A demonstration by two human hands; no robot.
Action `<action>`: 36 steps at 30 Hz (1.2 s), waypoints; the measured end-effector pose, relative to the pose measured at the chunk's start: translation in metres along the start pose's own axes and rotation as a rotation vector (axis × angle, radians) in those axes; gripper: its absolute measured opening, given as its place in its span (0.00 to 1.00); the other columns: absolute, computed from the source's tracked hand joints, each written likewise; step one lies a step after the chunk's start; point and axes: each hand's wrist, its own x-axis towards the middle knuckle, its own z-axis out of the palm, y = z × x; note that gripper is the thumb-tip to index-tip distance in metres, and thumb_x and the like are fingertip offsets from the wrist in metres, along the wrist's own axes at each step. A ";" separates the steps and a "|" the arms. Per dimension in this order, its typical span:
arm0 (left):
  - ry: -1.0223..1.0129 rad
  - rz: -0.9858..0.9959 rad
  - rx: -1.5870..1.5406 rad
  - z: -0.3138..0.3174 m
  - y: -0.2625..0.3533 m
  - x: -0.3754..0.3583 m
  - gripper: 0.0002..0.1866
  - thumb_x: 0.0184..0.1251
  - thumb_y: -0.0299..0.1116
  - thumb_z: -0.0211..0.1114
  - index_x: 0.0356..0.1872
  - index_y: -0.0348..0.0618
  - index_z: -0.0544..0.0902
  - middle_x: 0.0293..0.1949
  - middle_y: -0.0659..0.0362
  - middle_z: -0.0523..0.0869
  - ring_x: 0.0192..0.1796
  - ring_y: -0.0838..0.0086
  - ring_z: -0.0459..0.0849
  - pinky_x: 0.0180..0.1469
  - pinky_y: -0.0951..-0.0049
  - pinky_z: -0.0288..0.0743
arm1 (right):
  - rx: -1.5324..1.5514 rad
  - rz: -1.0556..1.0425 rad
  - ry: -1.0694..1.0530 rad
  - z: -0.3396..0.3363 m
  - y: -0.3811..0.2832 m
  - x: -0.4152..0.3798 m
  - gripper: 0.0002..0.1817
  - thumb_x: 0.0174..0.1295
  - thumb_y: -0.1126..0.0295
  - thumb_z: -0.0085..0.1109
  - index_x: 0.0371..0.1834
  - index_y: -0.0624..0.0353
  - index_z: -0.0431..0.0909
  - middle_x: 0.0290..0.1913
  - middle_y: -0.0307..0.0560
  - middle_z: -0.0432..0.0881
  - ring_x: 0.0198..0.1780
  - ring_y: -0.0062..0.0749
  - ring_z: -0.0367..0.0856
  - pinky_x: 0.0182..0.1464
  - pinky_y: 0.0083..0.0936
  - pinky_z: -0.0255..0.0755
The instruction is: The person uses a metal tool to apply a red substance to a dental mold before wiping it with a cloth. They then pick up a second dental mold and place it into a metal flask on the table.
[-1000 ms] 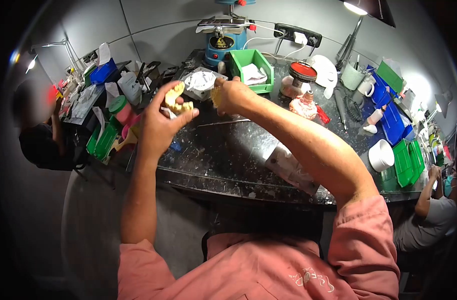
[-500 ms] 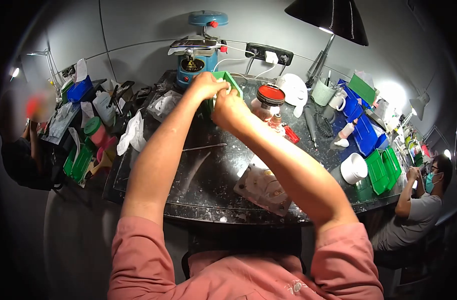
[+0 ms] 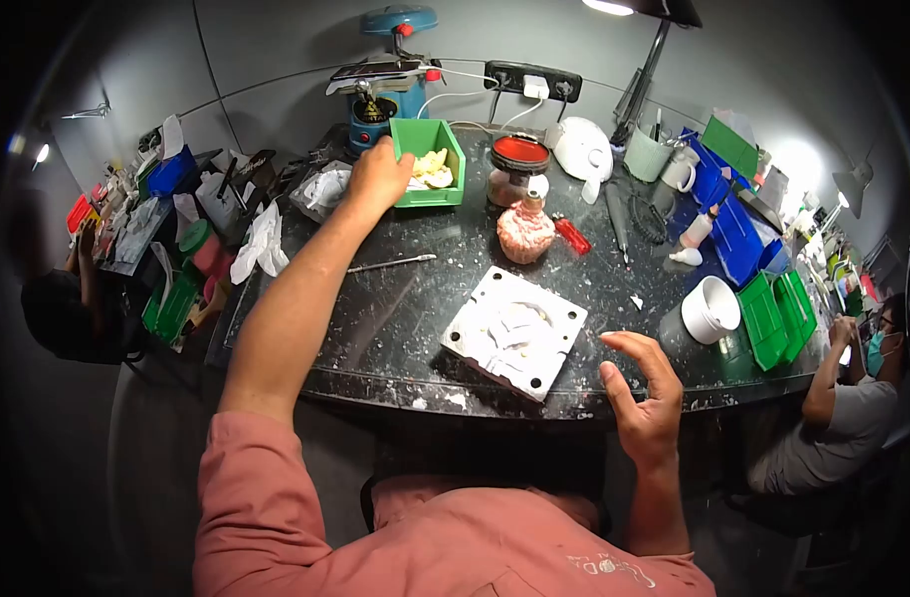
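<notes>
At the left wall of a green bin (image 3: 430, 197), my left hand (image 3: 380, 174) grips the edge, thumb toward the inside. Pale yellowish pieces (image 3: 433, 169) lie in the bin. My right hand (image 3: 649, 393) is empty, fingers apart and curved, just right of a white square mold block (image 3: 515, 333) with dark corner holes. Behind the block stands a pink, rough-surfaced pot (image 3: 525, 235) with a small bottle-like top, beside a red object (image 3: 572, 236). A jar with a red lid (image 3: 520, 151) is behind them.
A metal tool (image 3: 393, 262) lies left of the block. To the right are a white cup (image 3: 710, 309), green trays (image 3: 776, 316) and blue bins (image 3: 730, 244). A blue machine (image 3: 387, 104) stands behind. People sit at both sides.
My right hand has left the green bin and come down to the front right, opening. My left hand stays at the bin, which now shows its contents. The mold block is uncovered.
</notes>
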 end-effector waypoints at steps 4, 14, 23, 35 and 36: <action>0.059 -0.023 -0.125 -0.039 -0.003 -0.011 0.17 0.63 0.41 0.57 0.33 0.31 0.75 0.33 0.33 0.81 0.40 0.40 0.81 0.42 0.50 0.73 | -0.155 -0.035 0.212 0.005 0.027 -0.019 0.13 0.57 0.78 0.59 0.47 0.63 0.80 0.48 0.52 0.81 0.52 0.44 0.78 0.60 0.35 0.69; 0.294 -0.194 -0.186 -0.231 -0.102 -0.092 0.14 0.67 0.40 0.55 0.33 0.38 0.79 0.27 0.55 0.76 0.32 0.71 0.74 0.39 0.71 0.68 | -0.359 -0.207 0.265 0.018 0.047 -0.038 0.12 0.57 0.79 0.51 0.44 0.64 0.77 0.44 0.50 0.77 0.50 0.43 0.76 0.70 0.54 0.56; 0.622 -0.522 0.429 -0.356 -0.376 -0.121 0.20 0.66 0.45 0.54 0.45 0.37 0.78 0.38 0.44 0.83 0.47 0.53 0.84 0.49 0.58 0.73 | -0.701 -0.027 0.520 0.016 0.092 -0.081 0.17 0.72 0.69 0.42 0.58 0.68 0.71 0.57 0.57 0.74 0.63 0.48 0.67 0.70 0.45 0.52; 0.754 -0.883 0.609 -0.323 -0.583 -0.071 0.30 0.60 0.58 0.64 0.35 0.33 0.81 0.32 0.45 0.87 0.36 0.52 0.86 0.42 0.56 0.77 | -0.820 -0.199 0.572 0.047 0.070 -0.045 0.11 0.63 0.68 0.55 0.44 0.62 0.79 0.45 0.49 0.80 0.47 0.40 0.77 0.57 0.42 0.65; 0.798 -0.832 0.081 -0.321 -0.585 -0.068 0.34 0.54 0.61 0.70 0.36 0.31 0.83 0.27 0.54 0.86 0.31 0.63 0.86 0.37 0.62 0.77 | -0.815 -0.214 0.577 0.048 0.071 -0.045 0.11 0.64 0.68 0.54 0.44 0.63 0.79 0.45 0.50 0.79 0.48 0.41 0.76 0.58 0.42 0.64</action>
